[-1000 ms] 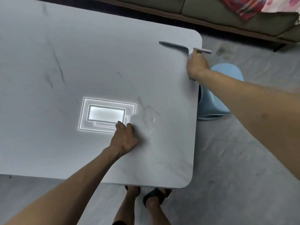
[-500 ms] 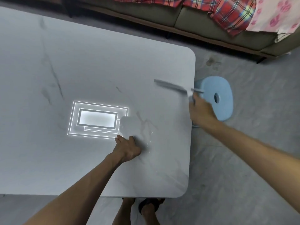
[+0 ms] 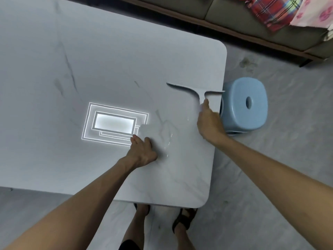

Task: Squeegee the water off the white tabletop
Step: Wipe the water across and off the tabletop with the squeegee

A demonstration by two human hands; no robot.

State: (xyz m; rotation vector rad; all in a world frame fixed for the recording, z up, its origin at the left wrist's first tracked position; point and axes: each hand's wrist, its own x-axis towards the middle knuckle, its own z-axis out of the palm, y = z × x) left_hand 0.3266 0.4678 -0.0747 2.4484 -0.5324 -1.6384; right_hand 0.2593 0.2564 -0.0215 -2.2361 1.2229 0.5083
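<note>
**Edges and clearance.** The white tabletop point(image 3: 108, 60) shows two rounded corners, one far right and one near right, joined by a straight right edge. The near edge runs off to the left, and the left side passes out of view. A blue stool point(image 3: 246, 105) stands on the floor point(image 3: 270, 177) just beside the right edge, level with the squeegee. Bare floor lies beyond the stool and along the table's near side. A sofa point(image 3: 234, 13) runs along the far side, apart from the table's far corner.

**Task item.** The squeegee point(image 3: 195, 92) lies near the right edge, its blade running left to right. The blade's right end reaches that edge. Its handle points back toward the person.

**Hands.** The hands are well apart. The right hand point(image 3: 210, 123) grips the squeegee handle. The left hand point(image 3: 143, 150) rests on the tabletop with its fingers curled. A pale patch lies at its fingertips. It cannot be told whether this is something held.

**Surface.** Water point(image 3: 168, 139) shows as streaks and droplets between the two hands. A ceiling-light reflection point(image 3: 115, 123) sits to the left of the left hand.

**Count.**
- One tabletop
- One squeegee
- One stool
- One sofa
- Two hands
- Two sandalled feet point(image 3: 183, 219) below the near edge
- Two fabrics on the sofa: a plaid cloth point(image 3: 270, 11) and a pink cloth point(image 3: 313, 13)
</note>
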